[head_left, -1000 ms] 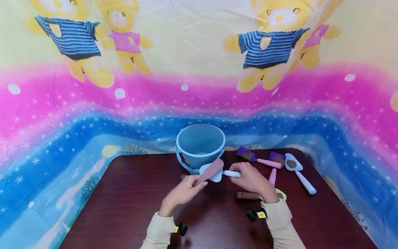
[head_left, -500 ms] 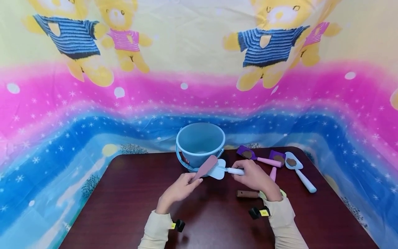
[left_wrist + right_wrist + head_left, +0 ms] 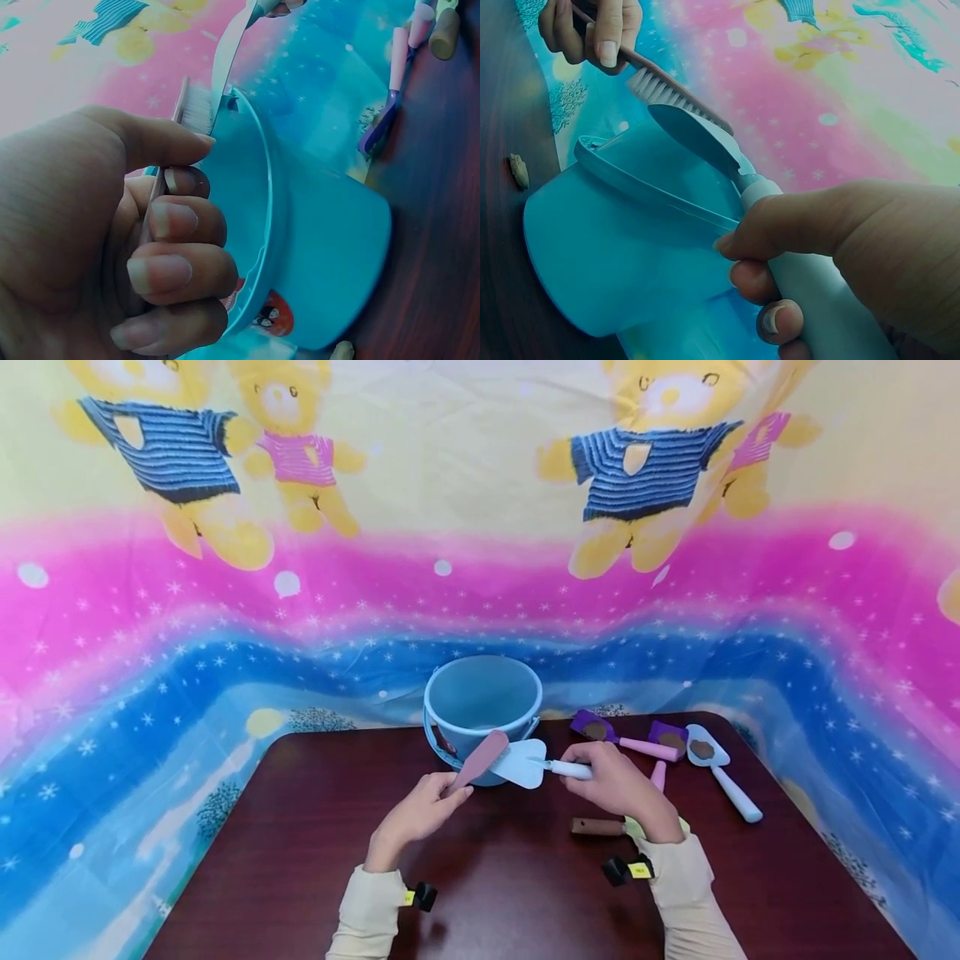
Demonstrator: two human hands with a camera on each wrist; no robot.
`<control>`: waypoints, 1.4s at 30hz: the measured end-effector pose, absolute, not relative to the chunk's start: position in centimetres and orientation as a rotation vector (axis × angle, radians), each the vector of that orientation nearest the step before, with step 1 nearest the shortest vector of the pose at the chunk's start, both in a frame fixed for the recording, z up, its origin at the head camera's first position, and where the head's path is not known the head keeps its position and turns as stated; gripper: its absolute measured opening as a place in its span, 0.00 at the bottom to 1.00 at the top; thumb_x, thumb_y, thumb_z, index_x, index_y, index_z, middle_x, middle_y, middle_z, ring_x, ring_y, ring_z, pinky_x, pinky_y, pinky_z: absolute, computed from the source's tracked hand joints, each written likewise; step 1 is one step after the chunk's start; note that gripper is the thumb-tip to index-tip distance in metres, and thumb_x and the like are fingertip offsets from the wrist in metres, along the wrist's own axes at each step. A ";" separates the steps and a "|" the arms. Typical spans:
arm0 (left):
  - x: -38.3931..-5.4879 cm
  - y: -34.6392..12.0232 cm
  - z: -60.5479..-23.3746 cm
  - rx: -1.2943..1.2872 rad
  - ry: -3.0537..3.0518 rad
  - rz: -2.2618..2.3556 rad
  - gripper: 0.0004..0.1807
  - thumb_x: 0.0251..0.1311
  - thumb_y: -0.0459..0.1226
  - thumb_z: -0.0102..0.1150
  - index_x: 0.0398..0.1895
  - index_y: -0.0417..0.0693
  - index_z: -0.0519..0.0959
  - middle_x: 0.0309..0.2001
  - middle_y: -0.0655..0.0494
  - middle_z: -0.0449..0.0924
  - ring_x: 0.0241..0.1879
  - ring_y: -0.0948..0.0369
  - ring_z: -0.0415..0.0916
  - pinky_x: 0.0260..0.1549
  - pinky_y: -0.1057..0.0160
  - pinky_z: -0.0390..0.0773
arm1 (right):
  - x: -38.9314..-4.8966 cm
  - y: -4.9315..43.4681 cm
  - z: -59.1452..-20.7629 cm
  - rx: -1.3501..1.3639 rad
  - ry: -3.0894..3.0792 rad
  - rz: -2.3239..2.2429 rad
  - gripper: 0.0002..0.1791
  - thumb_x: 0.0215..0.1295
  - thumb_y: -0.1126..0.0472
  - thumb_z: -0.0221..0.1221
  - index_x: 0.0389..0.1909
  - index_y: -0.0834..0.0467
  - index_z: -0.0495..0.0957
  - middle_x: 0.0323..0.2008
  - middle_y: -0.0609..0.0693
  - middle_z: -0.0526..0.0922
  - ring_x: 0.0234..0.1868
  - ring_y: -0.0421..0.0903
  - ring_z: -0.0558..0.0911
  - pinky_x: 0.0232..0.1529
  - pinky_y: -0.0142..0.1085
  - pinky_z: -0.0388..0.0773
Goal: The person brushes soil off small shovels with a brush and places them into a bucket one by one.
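My left hand [image 3: 420, 810] grips a pink brush [image 3: 480, 762], whose white bristles [image 3: 667, 91] face down in the right wrist view. Between the fingers of my right hand [image 3: 615, 781] is the pale handle of a light blue hand trowel [image 3: 525, 764]. The bristles appear to touch the trowel's blade, or lie just over it. Both tools are held above the near rim of a light blue bucket [image 3: 483, 687], which stands upright at the table's back edge. Its bottom is partly in view, but I cannot tell what lies there.
Right of the bucket lie a purple shovel [image 3: 596, 727], another purple shovel [image 3: 667, 739] and a light blue trowel [image 3: 738, 797], each with a brown patch. A brown-handled tool [image 3: 600, 827] lies partly under my right arm. A small tan lump [image 3: 519, 171] sits beside the bucket.
The brush has slid leftward along the trowel's blade, baring more of it. My left hand has moved left, while my right hand has shifted slightly right.
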State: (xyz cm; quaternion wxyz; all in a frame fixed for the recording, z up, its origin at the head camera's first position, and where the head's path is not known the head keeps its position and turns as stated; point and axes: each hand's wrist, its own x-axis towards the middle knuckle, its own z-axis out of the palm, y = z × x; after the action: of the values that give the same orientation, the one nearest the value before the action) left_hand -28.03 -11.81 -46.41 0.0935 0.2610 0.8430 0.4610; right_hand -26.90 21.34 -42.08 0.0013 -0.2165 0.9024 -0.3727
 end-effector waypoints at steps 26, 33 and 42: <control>-27.2 -9.2 -45.7 0.861 2.417 1.454 0.17 0.75 0.45 0.54 0.27 0.47 0.73 0.17 0.59 0.61 0.16 0.65 0.59 0.21 0.67 0.65 | -27.2 20.2 -42.6 -0.779 2.817 -1.154 0.04 0.65 0.65 0.66 0.37 0.53 0.83 0.27 0.43 0.80 0.26 0.42 0.75 0.36 0.37 0.77; -27.0 -9.2 -46.0 0.844 2.472 1.386 0.17 0.75 0.46 0.53 0.28 0.48 0.74 0.18 0.60 0.62 0.18 0.65 0.60 0.22 0.67 0.66 | -27.1 20.2 -42.7 -0.778 2.839 -1.132 0.04 0.65 0.65 0.66 0.37 0.53 0.83 0.28 0.42 0.80 0.26 0.42 0.74 0.36 0.37 0.76; -27.3 -9.6 -46.3 0.836 2.451 1.396 0.18 0.75 0.45 0.53 0.28 0.43 0.73 0.18 0.60 0.61 0.18 0.65 0.60 0.24 0.67 0.66 | -27.0 20.2 -42.6 -0.765 2.850 -1.110 0.04 0.65 0.64 0.66 0.37 0.53 0.84 0.29 0.42 0.81 0.27 0.42 0.75 0.37 0.37 0.76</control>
State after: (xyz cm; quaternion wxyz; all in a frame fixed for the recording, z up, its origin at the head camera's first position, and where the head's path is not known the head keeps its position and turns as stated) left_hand -27.28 -9.63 -46.31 0.0997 0.2827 0.8290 0.4722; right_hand -27.01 20.21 -42.62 -0.0056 -0.2425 0.9040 -0.3519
